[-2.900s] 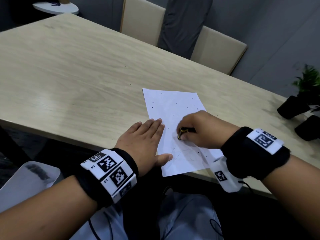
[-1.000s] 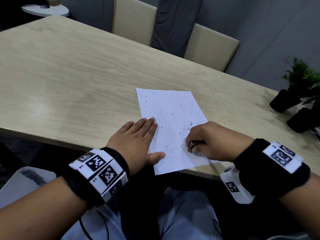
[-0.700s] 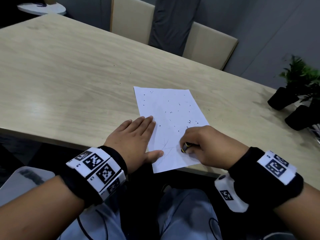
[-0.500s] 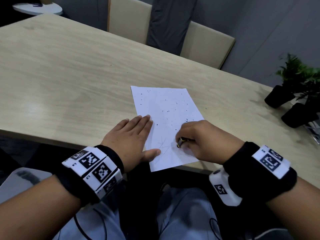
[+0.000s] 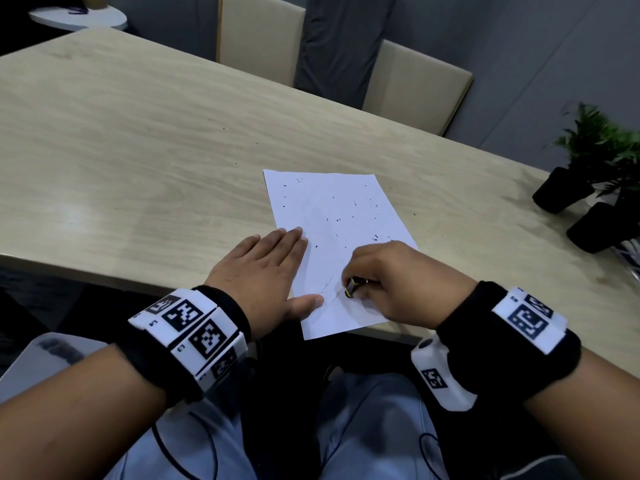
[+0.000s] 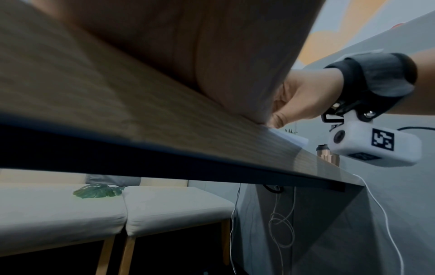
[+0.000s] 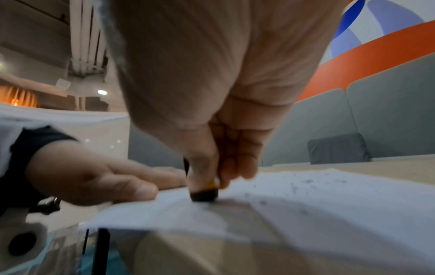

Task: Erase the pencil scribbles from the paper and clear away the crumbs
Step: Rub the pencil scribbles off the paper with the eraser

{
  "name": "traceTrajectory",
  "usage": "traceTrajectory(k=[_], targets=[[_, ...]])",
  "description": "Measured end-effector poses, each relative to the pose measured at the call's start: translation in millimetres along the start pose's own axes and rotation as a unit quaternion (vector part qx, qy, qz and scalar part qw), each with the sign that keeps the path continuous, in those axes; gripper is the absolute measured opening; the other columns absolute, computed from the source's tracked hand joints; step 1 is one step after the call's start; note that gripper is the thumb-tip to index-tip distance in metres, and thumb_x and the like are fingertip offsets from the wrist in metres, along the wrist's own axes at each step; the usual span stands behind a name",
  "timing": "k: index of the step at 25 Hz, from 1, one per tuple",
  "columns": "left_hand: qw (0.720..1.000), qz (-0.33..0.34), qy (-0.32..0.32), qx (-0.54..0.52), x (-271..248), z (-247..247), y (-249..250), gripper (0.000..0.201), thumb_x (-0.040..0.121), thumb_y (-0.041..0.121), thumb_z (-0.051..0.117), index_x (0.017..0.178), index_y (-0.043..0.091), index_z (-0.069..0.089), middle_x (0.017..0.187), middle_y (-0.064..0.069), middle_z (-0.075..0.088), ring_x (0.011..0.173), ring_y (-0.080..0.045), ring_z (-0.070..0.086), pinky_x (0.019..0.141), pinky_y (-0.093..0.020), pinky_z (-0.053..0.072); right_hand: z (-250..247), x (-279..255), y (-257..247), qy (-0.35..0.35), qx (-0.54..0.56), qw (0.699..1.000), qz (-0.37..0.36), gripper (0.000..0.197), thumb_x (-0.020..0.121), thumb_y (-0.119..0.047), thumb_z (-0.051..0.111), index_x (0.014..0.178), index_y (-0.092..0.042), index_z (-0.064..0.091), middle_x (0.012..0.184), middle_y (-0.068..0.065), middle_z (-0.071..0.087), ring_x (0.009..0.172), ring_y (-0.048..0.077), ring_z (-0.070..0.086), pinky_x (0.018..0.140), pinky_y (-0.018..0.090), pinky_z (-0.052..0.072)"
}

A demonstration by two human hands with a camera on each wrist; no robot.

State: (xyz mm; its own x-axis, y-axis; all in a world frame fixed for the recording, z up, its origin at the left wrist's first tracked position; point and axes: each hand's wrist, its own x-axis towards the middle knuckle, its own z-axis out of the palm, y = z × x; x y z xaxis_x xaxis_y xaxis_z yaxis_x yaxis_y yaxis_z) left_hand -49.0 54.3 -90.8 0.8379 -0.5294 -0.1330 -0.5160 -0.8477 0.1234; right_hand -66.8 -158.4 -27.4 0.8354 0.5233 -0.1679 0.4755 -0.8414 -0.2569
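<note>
Rubbing at the scribbles, near end of the paper (image 5: 332,237).
Our right hand (image 5: 398,282) pinches the black-and-yellow eraser (image 5: 352,287), its tip down on the sheet at 6 o'clock beside faint pencil lines (image 5: 327,289). Our left hand (image 5: 263,271) lies flat, fingers straight, pinning the 9 o'clock edge. Dark crumbs (image 5: 356,202) dot the sheet toward 12. Paper overhangs the table (image 5: 138,150) edge. Potted plants (image 5: 588,174) at 3.

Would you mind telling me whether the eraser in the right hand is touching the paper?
Touching. In the right wrist view the eraser's dark tip, pinched by the right hand, sits directly on the paper with no gap.
</note>
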Motion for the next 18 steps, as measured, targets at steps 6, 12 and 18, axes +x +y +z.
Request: traceTrajectory(k=[6,12,18], targets=[[1.0,-0.001,-0.004,-0.002,-0.7,-1.1,0.2,0.112,0.057,0.076,-0.018,0.155,0.022,-0.014,0.161,0.007,-0.021,0.148,-0.01,-0.016,0.119,-0.033,-0.008,-6.7,-10.6,6.3,-0.066,-0.022,0.998,0.008,0.018,0.079,-0.009,0.06,0.089,-0.019,0.07,0.087,-0.007,0.061,0.077,0.01,0.051,0.073,0.036,0.049],[1.0,-0.001,-0.004,0.001,-0.7,-1.0,0.0,0.111,0.058,0.076,-0.018,0.155,0.021,-0.013,0.161,0.007,-0.021,0.148,-0.01,-0.016,0.118,-0.033,-0.009,2.2,-9.1,7.3,-0.016,-0.008,1.0,-0.018,0.02,0.078,-0.012,0.055,0.092,-0.018,0.069,0.088,-0.007,0.059,0.082,0.016,0.057,0.073,0.038,0.049],[1.0,0.001,0.005,0.0,-1.0,0.6,0.3,0.11,0.059,0.076,-0.019,0.155,0.022,-0.014,0.161,0.008,-0.021,0.148,-0.01,-0.017,0.118,-0.033,-0.009,-10.3,-31.4,16.4,0.011,0.03,0.994,0.109,0.009,0.079,-0.02,0.06,0.083,-0.022,0.068,0.08,-0.008,0.065,0.073,0.01,0.058,0.069,0.037,0.052]])
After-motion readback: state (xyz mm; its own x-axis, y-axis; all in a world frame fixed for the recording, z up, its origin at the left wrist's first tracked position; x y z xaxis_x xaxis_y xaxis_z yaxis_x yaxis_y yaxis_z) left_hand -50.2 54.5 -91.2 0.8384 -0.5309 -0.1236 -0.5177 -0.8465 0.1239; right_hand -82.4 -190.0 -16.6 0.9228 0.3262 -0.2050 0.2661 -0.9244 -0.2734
